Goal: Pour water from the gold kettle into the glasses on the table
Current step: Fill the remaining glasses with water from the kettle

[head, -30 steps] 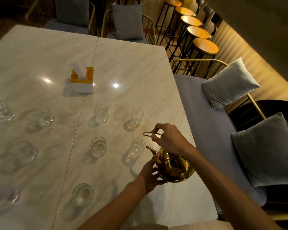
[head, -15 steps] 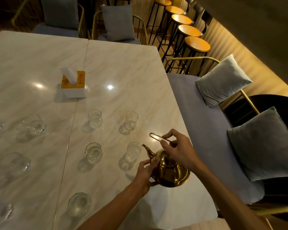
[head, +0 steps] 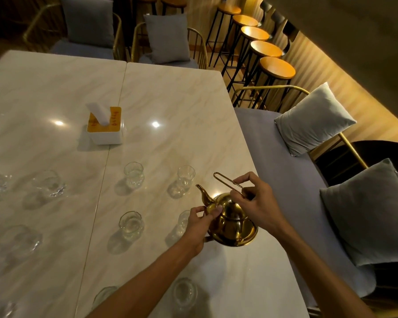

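Observation:
The gold kettle (head: 233, 222) is above the marble table (head: 182, 106) near its right edge, spout pointing up-left. My right hand (head: 257, 203) pinches the thin wire handle above the lid. My left hand (head: 199, 222) grips the kettle's left side at the base of the spout, thumb on the lid edge. Several clear glasses stand on the table: one (head: 185, 179) just beyond the spout, one (head: 133, 173) to its left, one (head: 131, 224) left of my left hand, and one (head: 183, 222) partly hidden behind that hand.
A white and orange tissue box (head: 105, 126) sits mid-table. More glasses line the left side (head: 50, 183) and the near edge (head: 185, 293). A grey bench with cushions (head: 315, 118) runs along the right; chairs and bar stools (head: 277, 67) stand beyond.
The kettle has shifted a little farther from me and to the right, with both hands still on it. My view has tilted down slightly.

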The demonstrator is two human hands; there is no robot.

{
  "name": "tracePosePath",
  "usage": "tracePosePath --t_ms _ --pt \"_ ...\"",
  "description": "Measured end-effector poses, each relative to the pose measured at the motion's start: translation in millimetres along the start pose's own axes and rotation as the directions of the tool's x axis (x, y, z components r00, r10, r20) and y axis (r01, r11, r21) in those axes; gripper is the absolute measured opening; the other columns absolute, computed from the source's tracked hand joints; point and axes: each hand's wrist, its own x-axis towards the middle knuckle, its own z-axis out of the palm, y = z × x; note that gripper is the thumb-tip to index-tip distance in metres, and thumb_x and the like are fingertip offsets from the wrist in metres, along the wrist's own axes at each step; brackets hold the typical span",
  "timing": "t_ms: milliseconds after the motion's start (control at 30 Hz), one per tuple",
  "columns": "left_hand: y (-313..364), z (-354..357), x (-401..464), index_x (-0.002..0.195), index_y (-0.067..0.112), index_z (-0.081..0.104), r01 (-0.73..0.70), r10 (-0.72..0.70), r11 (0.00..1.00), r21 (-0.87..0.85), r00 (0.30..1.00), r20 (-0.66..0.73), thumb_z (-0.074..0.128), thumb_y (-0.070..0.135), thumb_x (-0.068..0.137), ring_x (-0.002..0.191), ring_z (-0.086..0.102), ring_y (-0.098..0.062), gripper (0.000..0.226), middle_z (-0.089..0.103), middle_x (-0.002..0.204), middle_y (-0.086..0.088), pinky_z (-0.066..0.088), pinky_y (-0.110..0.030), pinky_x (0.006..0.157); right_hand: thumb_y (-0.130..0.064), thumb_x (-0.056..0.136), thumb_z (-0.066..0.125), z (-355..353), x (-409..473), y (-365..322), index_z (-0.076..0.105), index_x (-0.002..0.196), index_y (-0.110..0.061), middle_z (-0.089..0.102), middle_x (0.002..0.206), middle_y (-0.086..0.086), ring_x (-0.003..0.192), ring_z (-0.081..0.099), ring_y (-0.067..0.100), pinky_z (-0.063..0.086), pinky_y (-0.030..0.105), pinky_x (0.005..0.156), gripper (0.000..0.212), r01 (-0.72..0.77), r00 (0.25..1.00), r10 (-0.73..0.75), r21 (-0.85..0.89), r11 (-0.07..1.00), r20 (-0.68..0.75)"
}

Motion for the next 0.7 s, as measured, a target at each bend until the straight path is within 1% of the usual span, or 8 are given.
tracePosePath --t_ms 133,233,300,367,467,500,600,700 --pt "26 2 14 0.130 0.027 0.045 -0.045 0.045 0.999 -0.010 0.999 -0.006 0.084 0.050 0.063 0.111 0.065 -0.029 0.080 0.067 0.124 -0.010 0.059 -0.047 0.084 -0.025 0.094 0.069 -2 25 -8 0.057 0.115 -0.024 0.067 0.066 -0.003 0.062 0.065 0.010 0.051 0.021 0.065 0.024 0.051 0.999 -0.050 0.016 0.999 -0.008" --pt "44 2 23 0.125 0.029 0.045 -0.075 0.075 0.997 -0.030 0.997 -0.008 0.084 0.050 0.060 0.111 0.065 -0.028 0.078 0.066 0.125 -0.009 0.060 -0.043 0.080 -0.026 0.095 0.068 -4 41 -7 0.058 0.117 -0.025 0.066 0.070 -0.005 0.067 0.066 0.010 0.053 0.020 0.067 0.024 0.090 0.996 -0.090 0.016 0.996 -0.012" --pt "53 1 31 0.124 0.029 0.045 -0.092 0.092 0.995 -0.041 0.996 -0.013 0.085 0.044 0.067 0.109 0.065 -0.027 0.072 0.065 0.125 -0.010 0.061 -0.041 0.076 -0.026 0.096 0.067 -4 51 -5 0.058 0.118 -0.025 0.066 0.073 -0.006 0.072 0.068 0.011 0.054 0.020 0.069 0.024 0.108 0.994 -0.107 0.014 0.994 -0.017" --pt "61 0 40 0.127 0.026 0.044 -0.104 0.103 0.994 -0.039 0.994 -0.025 0.084 0.037 0.073 0.105 0.066 -0.024 0.068 0.065 0.125 -0.009 0.061 -0.040 0.076 -0.025 0.095 0.067 -3 60 -2 0.060 0.119 -0.024 0.068 0.078 -0.006 0.077 0.069 0.011 0.056 0.020 0.072 0.025 0.110 0.994 -0.109 0.021 0.994 -0.030" --pt "67 -1 53 0.128 0.025 0.044 -0.097 0.096 0.995 -0.018 0.995 -0.037 0.085 0.036 0.074 0.101 0.067 -0.022 0.069 0.065 0.123 -0.008 0.062 -0.041 0.078 -0.026 0.093 0.069 2 71 5 0.063 0.120 -0.026 0.071 0.085 -0.003 0.083 0.071 0.012 0.059 0.022 0.076 0.027 0.104 0.992 -0.101 0.037 0.994 -0.071" --pt "69 -1 58 0.128 0.025 0.044 -0.088 0.088 0.996 -0.013 0.995 -0.040 0.085 0.036 0.074 0.100 0.067 -0.022 0.069 0.065 0.123 -0.008 0.062 -0.040 0.077 -0.027 0.093 0.070 4 74 7 0.064 0.120 -0.026 0.072 0.087 -0.003 0.085 0.071 0.012 0.059 0.023 0.076 0.028 0.101 0.992 -0.097 0.036 0.994 -0.084" --pt "70 -2 69 0.128 0.026 0.044 -0.066 0.066 0.998 0.000 0.997 -0.048 0.085 0.036 0.074 0.099 0.067 -0.020 0.068 0.065 0.123 -0.008 0.060 -0.034 0.067 -0.026 0.091 0.072 10 83 15 0.067 0.120 -0.026 0.070 0.083 -0.005 0.083 0.069 0.008 0.056 0.017 0.072 0.029 0.102 0.988 -0.099 0.019 0.995 -0.122" --pt "69 -2 77 0.127 0.026 0.044 -0.042 0.042 0.999 0.007 0.998 -0.043 0.082 0.036 0.077 0.096 0.067 -0.019 0.064 0.066 0.121 -0.008 0.056 -0.032 0.064 -0.027 0.089 0.074 14 90 23 0.070 0.120 -0.026 0.068 0.079 -0.007 0.080 0.068 0.007 0.055 0.015 0.071 0.030 0.101 0.985 -0.099 0.007 0.995 -0.144"
